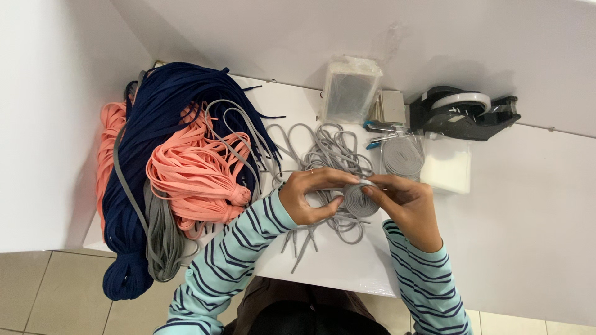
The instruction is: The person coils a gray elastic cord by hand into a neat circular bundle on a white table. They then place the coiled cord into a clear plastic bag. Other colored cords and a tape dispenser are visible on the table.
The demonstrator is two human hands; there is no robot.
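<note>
I see both hands meeting over the middle of the white table point(528, 205), at its near edge. My left hand point(307, 197) curls around the left side of a small grey lace coil point(360, 200), with the thumb below and the fingers arched over the top; the fingers are bent, closed loosely on the coil. My right hand point(406, 205) pinches the same coil from the right, thumb and forefinger pressed on its face. The coil is held just above the table surface, between the two hands.

Behind the hands lies a loose tangle of grey laces point(326, 152), some ends trailing toward the near edge. To the left sits a large pile: navy laces point(158, 111) draped over the table's edge, pink laces point(192, 174) bundled on top, and a grey bundle point(162, 239) hanging down.

Toward the far side stands a clear plastic packet point(349, 90). To its right is a black tape dispenser point(462, 113). In front of it lie a finished grey coil in a clear bag point(402, 155) and a stack of clear bags point(448, 169).
</note>
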